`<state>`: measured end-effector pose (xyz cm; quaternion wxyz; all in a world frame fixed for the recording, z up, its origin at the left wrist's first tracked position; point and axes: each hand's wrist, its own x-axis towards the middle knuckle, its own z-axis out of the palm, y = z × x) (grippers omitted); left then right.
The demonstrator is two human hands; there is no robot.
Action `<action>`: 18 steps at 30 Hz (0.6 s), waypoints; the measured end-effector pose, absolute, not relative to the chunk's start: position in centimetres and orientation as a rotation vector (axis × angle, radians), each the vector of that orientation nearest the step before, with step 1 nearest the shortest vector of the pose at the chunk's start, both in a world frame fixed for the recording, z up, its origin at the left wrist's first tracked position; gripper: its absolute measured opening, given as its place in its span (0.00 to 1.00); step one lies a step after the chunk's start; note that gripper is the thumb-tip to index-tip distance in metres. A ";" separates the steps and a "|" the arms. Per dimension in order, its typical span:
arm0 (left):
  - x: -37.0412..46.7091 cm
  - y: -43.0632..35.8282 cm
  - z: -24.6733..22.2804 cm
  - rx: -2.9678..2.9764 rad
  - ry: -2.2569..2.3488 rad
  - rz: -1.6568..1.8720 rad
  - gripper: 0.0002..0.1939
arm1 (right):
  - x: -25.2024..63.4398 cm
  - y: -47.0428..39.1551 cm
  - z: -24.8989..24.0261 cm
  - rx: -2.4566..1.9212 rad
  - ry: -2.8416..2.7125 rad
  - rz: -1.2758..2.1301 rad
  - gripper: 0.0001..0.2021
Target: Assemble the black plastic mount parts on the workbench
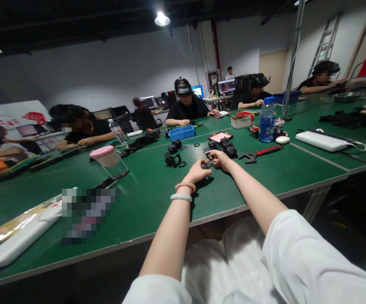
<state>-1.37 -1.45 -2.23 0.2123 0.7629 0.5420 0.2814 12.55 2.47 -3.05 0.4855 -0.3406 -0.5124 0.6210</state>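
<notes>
My left hand point(198, 171), wearing a beaded bracelet and a pale bangle, is closed around a small dark part point(205, 165), mostly hidden by the fingers. Just above and to the right, my right hand point(220, 160) pinches a black ring point(209, 156). Both hands are close together, low over the green table point(151, 198). Left of them lie several black ring-shaped and cylindrical parts point(172, 159). A cluster of black parts point(228, 147) sits just beyond my right hand. A single black ring point(197, 145) lies farther back.
To the right are an adjustable wrench point(260, 154) with a red handle, a blue bottle point(267, 120) and a white power strip point(322, 140). A blue tray point(181, 133) stands ahead. On the left are a pink-lidded cup point(107, 160) and a long white object point(21, 240). Other people sit around the table.
</notes>
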 end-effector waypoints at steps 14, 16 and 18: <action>-2.8 -1.5 -1.8 2.171 1.638 0.891 0.17 | 13.0 2.7 -3.6 -0.688 -1.456 1.641 0.12; -2.7 -1.6 -1.7 2.172 1.633 0.892 0.17 | 12.9 2.7 -3.6 -0.674 -1.521 1.589 0.12; -2.6 -1.7 -1.7 2.170 1.634 0.883 0.17 | 12.8 2.6 -3.6 -0.670 -1.579 1.534 0.13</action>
